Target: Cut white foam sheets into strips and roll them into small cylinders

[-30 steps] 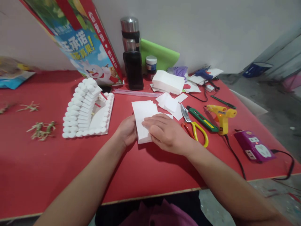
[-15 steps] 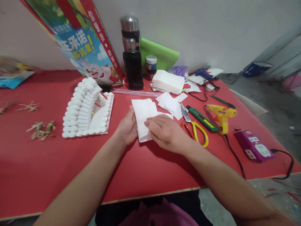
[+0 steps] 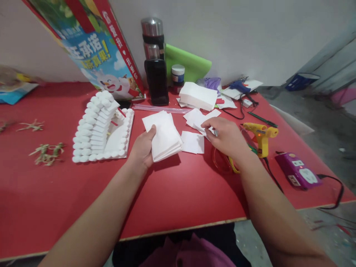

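My left hand [image 3: 143,148] grips a stack of white paper sheets [image 3: 165,138], thumb on top and fingers beneath. My right hand [image 3: 224,134] hovers over the scissors [image 3: 218,162], fingers curled with a gap between thumb and index finger, and nothing shows in that gap. It covers most of the scissors' blades and much of the green utility knife [image 3: 253,149]. Between the hands, small white paper squares [image 3: 193,142] lie flat on the red table [image 3: 178,200]. More loose paper pieces [image 3: 194,116] lie just beyond my right fingertips.
To the left stands a white model with steps [image 3: 101,129], near twisted straw figures [image 3: 47,153]. A yellow glue gun [image 3: 261,135] and purple power strip [image 3: 299,170] sit right, with trailing cords. Behind are a black phone [image 3: 156,81], thicker paper stack [image 3: 198,95] and blue glue gun [image 3: 239,86].
My right hand has left the paper stack and moved right, over the scissors. The stack has turned in my left hand, whose thumb now lies on top. Paper squares beside it are uncovered.
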Tool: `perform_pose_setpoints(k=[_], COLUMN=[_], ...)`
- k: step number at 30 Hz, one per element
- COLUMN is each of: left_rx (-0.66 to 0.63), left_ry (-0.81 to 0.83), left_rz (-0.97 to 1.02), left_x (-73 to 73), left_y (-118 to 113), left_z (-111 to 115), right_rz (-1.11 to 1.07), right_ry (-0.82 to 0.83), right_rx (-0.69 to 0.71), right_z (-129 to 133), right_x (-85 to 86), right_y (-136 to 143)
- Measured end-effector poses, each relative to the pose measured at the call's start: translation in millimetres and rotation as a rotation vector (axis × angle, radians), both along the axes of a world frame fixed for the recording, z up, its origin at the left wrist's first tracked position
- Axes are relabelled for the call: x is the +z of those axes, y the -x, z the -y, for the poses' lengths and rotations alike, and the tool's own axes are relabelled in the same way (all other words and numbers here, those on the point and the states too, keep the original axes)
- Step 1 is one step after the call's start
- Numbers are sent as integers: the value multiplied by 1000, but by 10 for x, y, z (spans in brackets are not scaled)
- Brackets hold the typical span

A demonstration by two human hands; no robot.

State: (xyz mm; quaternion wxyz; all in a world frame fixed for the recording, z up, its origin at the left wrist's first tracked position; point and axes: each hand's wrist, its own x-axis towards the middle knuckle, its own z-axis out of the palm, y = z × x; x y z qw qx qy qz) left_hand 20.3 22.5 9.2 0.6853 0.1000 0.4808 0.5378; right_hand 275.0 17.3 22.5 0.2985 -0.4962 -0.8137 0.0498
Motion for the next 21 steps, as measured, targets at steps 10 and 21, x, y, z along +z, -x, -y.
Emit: perform_pose_setpoints(k=[10, 21], left_rx=[-70, -86], left_ry=[71, 63], left_rz=[35, 9], left_x=[36, 30], left_y=[-17, -29], left_z=[14, 11], right_rz=[126, 299], right_ry=[272, 146], right_rx=[334, 246], right_z=[-29, -133], right_x=[-124, -222], right_y=[1, 250])
